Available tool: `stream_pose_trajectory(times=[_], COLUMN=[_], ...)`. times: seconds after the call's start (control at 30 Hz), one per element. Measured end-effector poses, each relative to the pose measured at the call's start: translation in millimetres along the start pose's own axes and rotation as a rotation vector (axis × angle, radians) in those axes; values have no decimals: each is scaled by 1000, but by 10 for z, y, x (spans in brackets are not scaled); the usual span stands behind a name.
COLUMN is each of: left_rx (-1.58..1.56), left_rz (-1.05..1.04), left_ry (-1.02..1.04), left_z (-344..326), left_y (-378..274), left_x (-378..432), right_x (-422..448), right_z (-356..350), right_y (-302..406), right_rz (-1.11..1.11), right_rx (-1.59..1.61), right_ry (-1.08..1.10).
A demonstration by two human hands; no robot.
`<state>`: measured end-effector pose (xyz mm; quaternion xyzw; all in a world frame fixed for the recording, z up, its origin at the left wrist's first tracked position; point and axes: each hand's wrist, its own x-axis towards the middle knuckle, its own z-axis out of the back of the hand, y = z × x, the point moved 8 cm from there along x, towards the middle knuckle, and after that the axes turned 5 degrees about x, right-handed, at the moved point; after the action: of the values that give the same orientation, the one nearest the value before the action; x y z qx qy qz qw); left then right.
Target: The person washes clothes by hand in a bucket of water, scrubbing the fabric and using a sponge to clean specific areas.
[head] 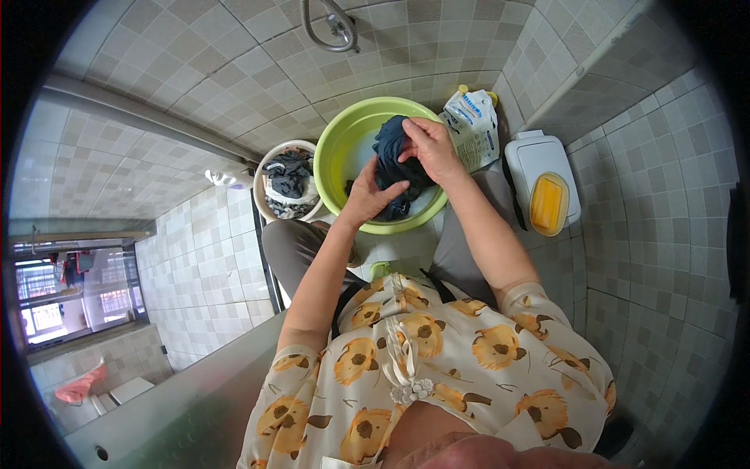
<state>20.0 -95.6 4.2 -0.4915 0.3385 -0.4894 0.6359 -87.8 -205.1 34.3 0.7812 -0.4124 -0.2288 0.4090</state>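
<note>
A dark blue cloth (pixel 391 143) is bunched up over a lime-green plastic basin (pixel 333 126) on the tiled floor. My right hand (pixel 430 146) pinches the cloth near its top with thumb and fingers. On the cloth's near left side rests my left hand (pixel 375 196), thumb spread from the fingers; whether those fingers grip it is hidden. More dark, wet-looking fabric lies under both hands in the basin, with pale cloudy water around it.
Left of the basin, a smaller white basin (pixel 262 205) holds dark and white clothes, with a white bottle (pixel 225 178) beyond. At right are a detergent pouch (pixel 477 126) and a white lidded bin (pixel 536 155) bearing a dish of yellow soap bars (pixel 546 205). A metal shower hose (pixel 310 26) hangs ahead.
</note>
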Motion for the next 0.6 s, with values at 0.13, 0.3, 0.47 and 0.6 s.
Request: stream_pose_trajectory(times=[0.13,0.3,0.47,0.6], left_rx=[-41,-21,-290,-553], left_rz=[16,-30,136,180], left_ry=[-79,-191,-155,-185], left_z=[107,455,503,534], left_y=[215,211,-56,-96], left_x=[156,216,222,307], right_x=[29,118,148,180], right_z=[-75,25,61,29], right_y=[16,38,-2,-93], right_rz=[5,40,7,-63], right_rx=[54,-145,-173,-297], right_ry=[37,-50,-78,-58])
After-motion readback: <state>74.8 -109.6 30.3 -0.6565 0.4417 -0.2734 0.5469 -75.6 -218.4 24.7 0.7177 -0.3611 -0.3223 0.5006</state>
